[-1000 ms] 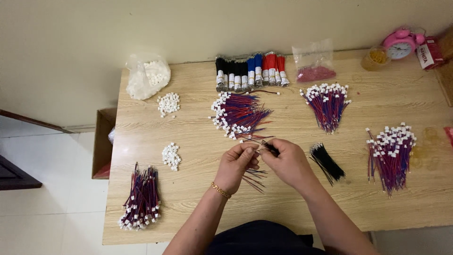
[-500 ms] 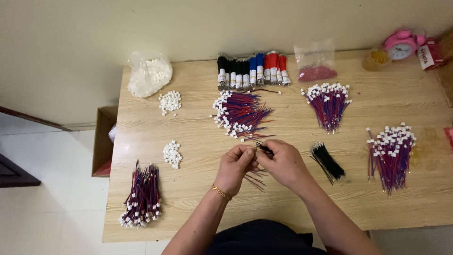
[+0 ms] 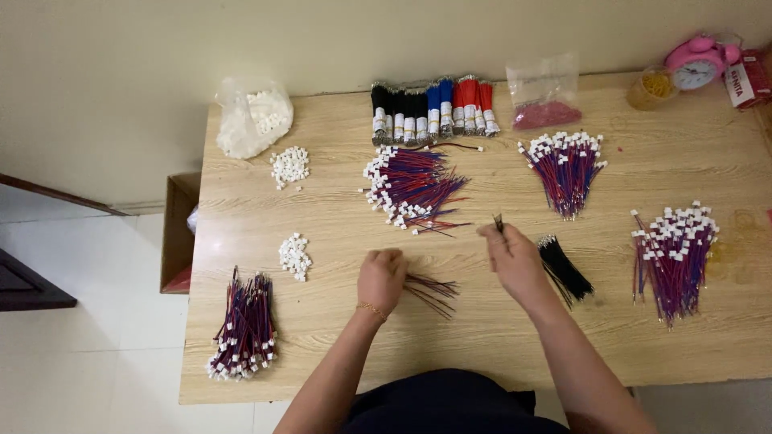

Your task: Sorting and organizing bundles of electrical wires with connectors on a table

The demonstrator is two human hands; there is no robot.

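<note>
Two hands apart: left hand (image 3: 381, 277) grips wires (image 3: 430, 289), right hand (image 3: 511, 257) pinches black wire (image 3: 498, 223).

Wall: was plain cream (image 3: 145, 72)
Floor: was pale tile (image 3: 88, 354)
Table: was light wood (image 3: 338, 337), set against the wall

Thin black wire (image 3: 498, 223) upright, pinched in fingers.

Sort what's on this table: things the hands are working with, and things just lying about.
In hand: left hand holds red-blue wires; right hand pinches a black wire; black wire bundle.
Lying about: pink clock, cardboard box, bag of pink bits.
</note>
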